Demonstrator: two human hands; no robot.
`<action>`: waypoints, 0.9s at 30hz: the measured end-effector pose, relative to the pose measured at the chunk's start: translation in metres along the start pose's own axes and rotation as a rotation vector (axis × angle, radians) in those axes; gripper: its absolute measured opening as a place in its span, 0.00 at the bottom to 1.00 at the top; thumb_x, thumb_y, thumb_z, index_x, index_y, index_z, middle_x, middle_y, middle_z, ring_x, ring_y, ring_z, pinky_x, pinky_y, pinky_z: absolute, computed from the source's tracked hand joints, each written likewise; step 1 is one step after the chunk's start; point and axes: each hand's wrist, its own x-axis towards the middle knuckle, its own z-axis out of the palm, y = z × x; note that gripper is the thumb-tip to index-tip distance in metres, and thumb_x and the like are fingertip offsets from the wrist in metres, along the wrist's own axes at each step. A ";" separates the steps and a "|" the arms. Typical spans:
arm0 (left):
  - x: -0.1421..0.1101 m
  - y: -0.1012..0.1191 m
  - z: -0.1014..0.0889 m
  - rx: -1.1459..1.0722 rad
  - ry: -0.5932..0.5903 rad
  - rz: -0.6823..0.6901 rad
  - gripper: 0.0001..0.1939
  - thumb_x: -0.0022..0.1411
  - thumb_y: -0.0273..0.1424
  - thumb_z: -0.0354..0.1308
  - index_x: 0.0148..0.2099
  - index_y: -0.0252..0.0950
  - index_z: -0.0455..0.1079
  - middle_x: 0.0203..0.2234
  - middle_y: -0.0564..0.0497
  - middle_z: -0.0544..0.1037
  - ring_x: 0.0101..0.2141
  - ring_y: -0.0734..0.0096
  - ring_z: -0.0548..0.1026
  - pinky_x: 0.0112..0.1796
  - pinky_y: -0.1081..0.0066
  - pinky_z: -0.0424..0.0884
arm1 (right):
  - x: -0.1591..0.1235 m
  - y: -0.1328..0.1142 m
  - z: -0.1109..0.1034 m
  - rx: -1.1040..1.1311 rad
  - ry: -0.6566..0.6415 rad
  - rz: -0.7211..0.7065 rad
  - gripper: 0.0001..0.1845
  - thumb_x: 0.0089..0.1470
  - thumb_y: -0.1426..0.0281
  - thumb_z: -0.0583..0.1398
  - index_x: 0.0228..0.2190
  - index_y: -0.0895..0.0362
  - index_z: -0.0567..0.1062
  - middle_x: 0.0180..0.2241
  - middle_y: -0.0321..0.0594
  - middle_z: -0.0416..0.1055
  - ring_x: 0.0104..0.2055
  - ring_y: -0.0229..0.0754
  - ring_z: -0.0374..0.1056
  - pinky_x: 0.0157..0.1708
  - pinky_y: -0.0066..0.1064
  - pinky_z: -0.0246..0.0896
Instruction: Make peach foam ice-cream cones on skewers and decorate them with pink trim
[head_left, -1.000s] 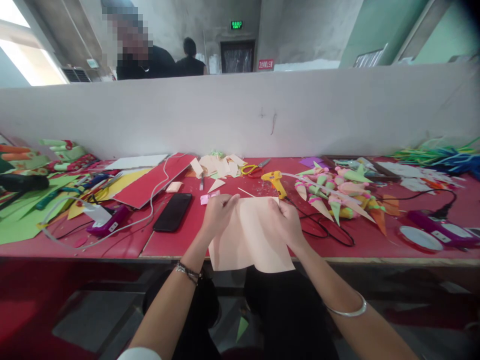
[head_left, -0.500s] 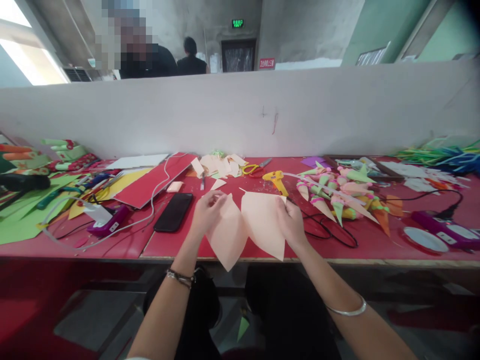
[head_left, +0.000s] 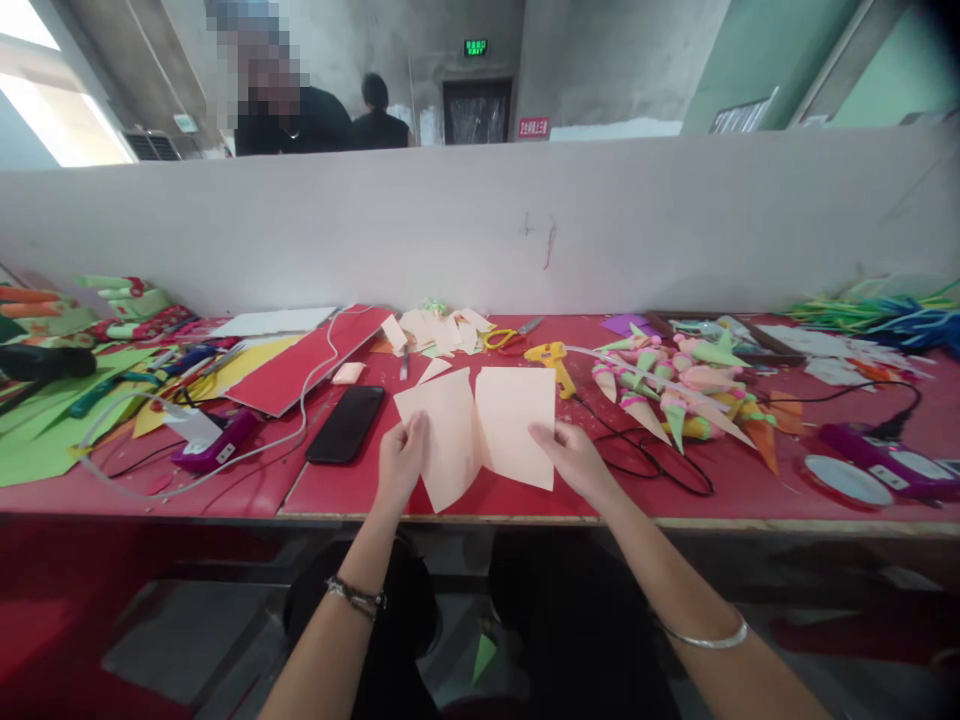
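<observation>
Peach paper [head_left: 516, 420] is held up over the front edge of the red table, in two panels that meet along the middle. Whether this is one creased sheet or two pieces, I cannot tell. My left hand [head_left: 400, 462] pinches the left panel at its outer side, thumb on top. At the right panel's outer edge, my right hand [head_left: 576, 456] grips in the same way. Just beyond the paper lie a yellow glue gun [head_left: 553, 366] and a small peach scrap [head_left: 433, 370]. A black phone [head_left: 346, 425] rests left of my left hand.
Peach paper pieces [head_left: 442, 330] and yellow-handled scissors [head_left: 510, 336] lie farther back. Right of me is a pile of small paper cones [head_left: 667, 385], with black cable and a purple power strip [head_left: 892, 462]. Green sheets [head_left: 45, 440] and tools lie left. A white partition [head_left: 480, 225] stands behind.
The paper has been raised and opened out flatter, its lower corners now higher. My left hand has moved down along the left panel's outer side, and my right hand slightly lower on the right.
</observation>
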 end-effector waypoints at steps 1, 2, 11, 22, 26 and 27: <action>0.001 0.002 -0.001 0.023 0.010 0.013 0.21 0.53 0.44 0.48 0.18 0.35 0.51 0.13 0.58 0.52 0.16 0.82 0.51 0.18 0.77 0.46 | -0.001 0.001 -0.001 -0.041 0.003 -0.015 0.19 0.45 0.54 0.54 0.18 0.58 0.65 0.17 0.34 0.62 0.21 0.36 0.57 0.22 0.27 0.52; 0.002 0.003 -0.003 0.040 0.020 0.021 0.21 0.54 0.45 0.47 0.18 0.35 0.50 0.13 0.58 0.51 0.17 0.82 0.51 0.18 0.76 0.45 | -0.002 0.001 -0.003 -0.078 0.030 -0.030 0.21 0.46 0.54 0.53 0.16 0.58 0.62 0.15 0.32 0.57 0.20 0.34 0.54 0.20 0.26 0.48; 0.014 0.016 -0.014 0.009 0.074 0.002 0.23 0.52 0.48 0.47 0.18 0.35 0.51 0.12 0.58 0.53 0.16 0.81 0.52 0.17 0.77 0.48 | -0.001 0.001 -0.018 0.021 0.304 0.000 0.21 0.46 0.52 0.52 0.17 0.57 0.59 0.15 0.30 0.53 0.20 0.33 0.50 0.20 0.26 0.46; 0.053 -0.008 -0.044 0.925 0.140 0.098 0.17 0.56 0.35 0.44 0.40 0.29 0.67 0.32 0.38 0.73 0.35 0.55 0.70 0.33 0.65 0.63 | -0.002 0.021 -0.028 -0.128 0.188 0.029 0.12 0.46 0.62 0.53 0.30 0.58 0.66 0.23 0.36 0.67 0.25 0.37 0.62 0.24 0.27 0.55; 0.040 0.003 -0.016 1.008 0.034 0.440 0.30 0.55 0.33 0.47 0.58 0.27 0.49 0.54 0.33 0.57 0.53 0.51 0.56 0.49 0.56 0.53 | -0.004 0.030 -0.011 -0.125 0.089 0.101 0.26 0.46 0.65 0.52 0.48 0.59 0.58 0.24 0.37 0.69 0.20 0.37 0.62 0.20 0.27 0.56; 0.034 0.006 -0.007 0.959 -0.157 0.532 0.29 0.56 0.34 0.46 0.59 0.29 0.49 0.55 0.37 0.57 0.55 0.55 0.54 0.51 0.59 0.51 | -0.005 0.030 -0.010 -0.155 0.070 0.100 0.29 0.47 0.66 0.52 0.51 0.60 0.54 0.23 0.35 0.69 0.19 0.36 0.61 0.19 0.27 0.55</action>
